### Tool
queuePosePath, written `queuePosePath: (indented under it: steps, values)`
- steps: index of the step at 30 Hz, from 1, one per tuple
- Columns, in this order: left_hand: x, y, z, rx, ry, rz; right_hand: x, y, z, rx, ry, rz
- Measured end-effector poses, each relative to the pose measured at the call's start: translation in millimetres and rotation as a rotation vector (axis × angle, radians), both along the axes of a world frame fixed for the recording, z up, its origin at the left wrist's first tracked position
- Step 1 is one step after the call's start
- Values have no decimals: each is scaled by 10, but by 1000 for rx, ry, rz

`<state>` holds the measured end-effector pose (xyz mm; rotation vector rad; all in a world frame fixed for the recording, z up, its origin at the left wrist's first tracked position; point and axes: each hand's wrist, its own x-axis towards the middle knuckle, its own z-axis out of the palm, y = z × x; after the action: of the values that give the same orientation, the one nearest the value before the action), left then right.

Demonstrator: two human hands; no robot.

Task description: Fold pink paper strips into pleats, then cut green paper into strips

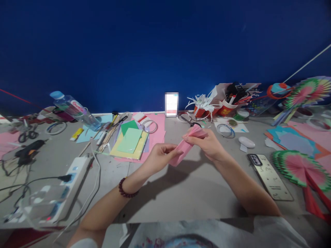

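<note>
While both arms reach in over the counter [212, 199], the pleated paper [184, 148] hangs slantwise between the left hand [161, 155] and the right hand [204, 139], clear of the surface. It seems to be held up so that both hands can get at its ends, and the two-sided hold probably keeps the narrow folds from springing apart. Left of the pleated paper lie green sheets [129, 141], perhaps set there to be within reach; farther left is the power strip [71, 191]. Behind it and to the right, cups [226, 108] hold pens and tools, likely to keep them upright and together. The phone [270, 177] lies right of it, and beyond that a finished-looking fan [301, 168]. The left fingers [177, 152] are closed on the paper's lower end, thumb on the near face. The right fingers [190, 138] pinch its upper end, with no gap showing; their grip behind the paper is hidden.
</note>
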<state>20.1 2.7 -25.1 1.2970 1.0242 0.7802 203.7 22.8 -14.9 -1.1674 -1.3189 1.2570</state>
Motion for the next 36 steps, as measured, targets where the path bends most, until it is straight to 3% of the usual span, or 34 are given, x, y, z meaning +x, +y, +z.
queuePosePath:
  steps: [5, 12, 16, 21, 32, 36]
  values:
    - [-10, -11, -12, 53, -4, 25, 8, -8, 13, 33, -19, 50]
    - [-20, -12, -81, 123, -32, 17, -23, -20, -81, -70, -150, 258]
    - [-9, 5, -98, 147, -22, 18, -67, -20, -138, -17, -120, 171]
    - [-15, 14, -47, 116, 5, -29, -26, -8, -38, -4, -66, 53]
    - [-37, -6, -47, 157, 32, -38, 25, -2, 28, 30, -69, 59]
    - [-23, -29, -41, 201, 25, 15, 8, -17, 30, -2, -65, 31]
